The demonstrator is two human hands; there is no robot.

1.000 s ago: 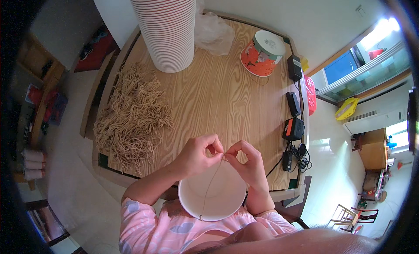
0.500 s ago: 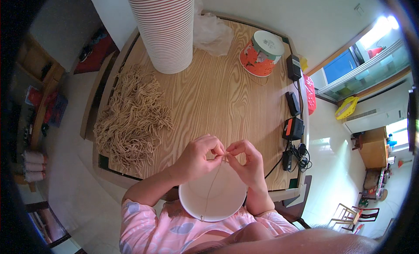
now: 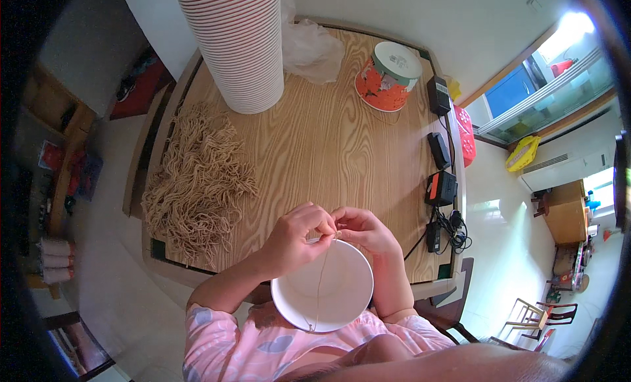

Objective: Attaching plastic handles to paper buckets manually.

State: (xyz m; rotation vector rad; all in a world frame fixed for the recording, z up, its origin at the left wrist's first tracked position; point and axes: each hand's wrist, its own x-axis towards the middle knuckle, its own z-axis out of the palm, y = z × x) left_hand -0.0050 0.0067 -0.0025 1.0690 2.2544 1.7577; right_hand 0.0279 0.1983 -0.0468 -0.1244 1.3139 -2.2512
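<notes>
A white paper tub rests in my lap against the table edge, its open mouth facing up. A thin tan cord runs across the mouth, fastened at the near rim and reaching up to my fingers at the far rim. My left hand is closed in a pinch on the cord. Right beside it, my right hand pinches the cord's end at the rim, fingertips nearly touching the left ones. The fingers hide the far-rim hole and any knot there.
Left on the wooden table lies a heap of tan cords. Behind it rises a tall stack of white tubs, with a clear plastic bag alongside. An orange patterned tub stands far right. Black adapters and cables line the right edge.
My right hand has turned flatter, its fingers now lying over the cord at the far rim. My left hand keeps its pinch. The whole view has shifted slightly.
</notes>
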